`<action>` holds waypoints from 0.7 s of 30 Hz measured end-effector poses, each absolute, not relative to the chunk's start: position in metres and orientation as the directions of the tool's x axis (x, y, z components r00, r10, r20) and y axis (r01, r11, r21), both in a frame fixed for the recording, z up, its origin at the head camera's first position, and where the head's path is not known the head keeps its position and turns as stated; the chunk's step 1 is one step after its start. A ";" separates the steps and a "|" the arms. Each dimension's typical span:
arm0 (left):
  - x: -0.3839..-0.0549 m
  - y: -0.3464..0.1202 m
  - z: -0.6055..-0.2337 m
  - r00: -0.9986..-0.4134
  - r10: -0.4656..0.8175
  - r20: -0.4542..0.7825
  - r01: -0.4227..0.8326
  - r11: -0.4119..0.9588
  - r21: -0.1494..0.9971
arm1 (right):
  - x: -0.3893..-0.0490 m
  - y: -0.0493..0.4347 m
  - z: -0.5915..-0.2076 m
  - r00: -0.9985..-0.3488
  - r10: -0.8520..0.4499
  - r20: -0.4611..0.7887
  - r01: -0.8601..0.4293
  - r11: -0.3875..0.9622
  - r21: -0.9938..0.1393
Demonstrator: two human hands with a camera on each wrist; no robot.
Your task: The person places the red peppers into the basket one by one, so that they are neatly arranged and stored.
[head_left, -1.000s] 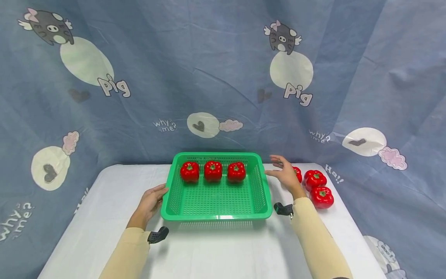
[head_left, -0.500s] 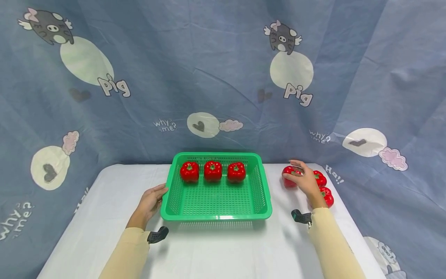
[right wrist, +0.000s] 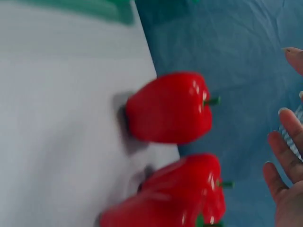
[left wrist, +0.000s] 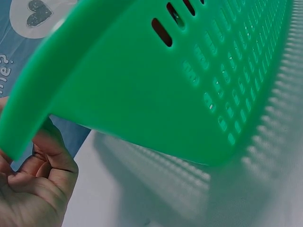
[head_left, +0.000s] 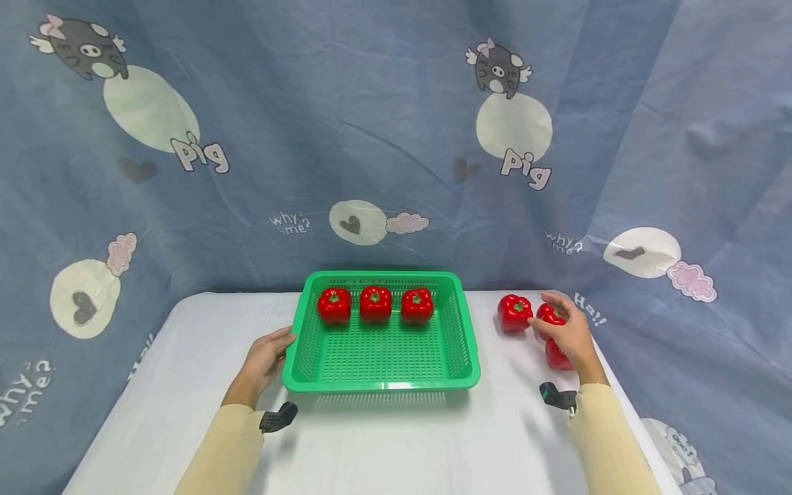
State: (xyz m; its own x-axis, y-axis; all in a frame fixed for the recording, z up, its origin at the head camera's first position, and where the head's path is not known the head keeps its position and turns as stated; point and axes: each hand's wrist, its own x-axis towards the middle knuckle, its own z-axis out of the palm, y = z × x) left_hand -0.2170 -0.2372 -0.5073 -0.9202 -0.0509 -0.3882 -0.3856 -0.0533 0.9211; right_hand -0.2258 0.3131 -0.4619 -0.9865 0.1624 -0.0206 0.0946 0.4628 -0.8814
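Observation:
My left hand [head_left: 265, 357] grips the left rim of a green plastic basket [head_left: 381, 387]; in the left wrist view its curled fingers [left wrist: 59, 156] sit beneath the rim. Inside the basket, three red bell peppers stand in a row along the back: a left one [head_left: 334, 306], a middle one [head_left: 375, 305] and a right one [head_left: 417, 306]. Over the table's right side hovers my right hand [head_left: 570, 335], its fingers spread and holding nothing. Around it are three more bell peppers: one to its left [head_left: 515, 314], one partly behind the fingers [head_left: 548, 315], and a nearer one [head_left: 559, 356] partly covered by the hand.
A white cloth [head_left: 396, 447] covers the table. Blue printed fabric [head_left: 396, 137] hangs behind it and along both sides. A black wrist camera [head_left: 278, 417] sticks out from the left sleeve, and another camera [head_left: 557, 397] from the right.
My right hand has moved rightward from beside the basket's right rim, passing over the left loose pepper and on to the others. The left hand and basket have stayed put.

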 end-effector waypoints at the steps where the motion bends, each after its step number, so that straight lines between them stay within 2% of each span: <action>1: -0.217 -0.237 -0.507 -0.920 -0.052 -0.389 -0.386 -0.050 0.921 | -0.224 0.317 -0.463 -0.984 0.174 -0.023 0.103 0.462 -0.881; 7: -0.217 -0.238 -0.509 -0.920 -0.049 -0.390 -0.388 -0.047 0.921 | -0.216 0.335 -0.470 -0.968 0.248 -0.040 0.154 0.459 -0.875; 14: -0.218 -0.238 -0.508 -0.925 -0.047 -0.378 -0.376 -0.054 0.925 | -0.210 0.348 -0.480 -0.962 0.267 -0.050 0.175 0.466 -0.867; 21: -0.217 -0.237 -0.508 -0.920 -0.055 -0.389 -0.385 -0.064 0.921 | -0.207 0.356 -0.490 -0.954 0.267 -0.138 0.258 0.493 -0.831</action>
